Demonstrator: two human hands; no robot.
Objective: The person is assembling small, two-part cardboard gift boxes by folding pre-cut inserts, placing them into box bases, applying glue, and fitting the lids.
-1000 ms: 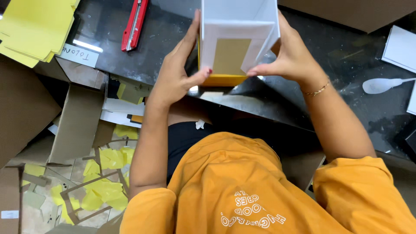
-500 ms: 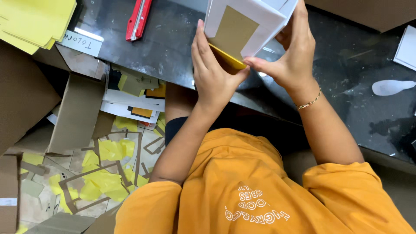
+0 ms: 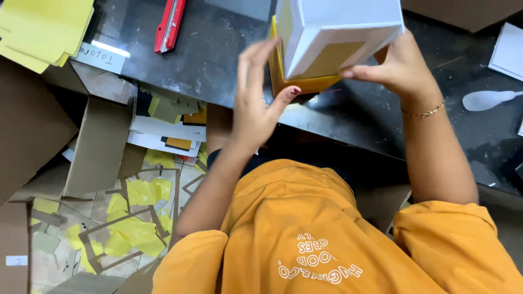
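Note:
A white box (image 3: 338, 27) with a tan panel and a yellow-orange lower edge (image 3: 305, 84) is held tilted above the dark table (image 3: 218, 60). My right hand (image 3: 395, 71) grips its right side, thumb on the tan front face; a thin bracelet sits on that wrist. My left hand (image 3: 256, 106) is at the box's left side with fingers stretched out and slightly blurred. Only its thumb tip touches the yellow-orange edge.
A red utility knife (image 3: 169, 24) lies at the table's far left, beside a stack of yellow sheets (image 3: 38, 30) and a white label (image 3: 101, 54). A white plastic spoon (image 3: 485, 99) and white paper (image 3: 509, 49) lie on the right. Cardboard pieces (image 3: 98, 147) and yellow scraps (image 3: 131, 218) cover the floor.
The box has been turned and tipped, so a different white face now shows. My left hand has come off its side and opened, while my right hand keeps its grip.

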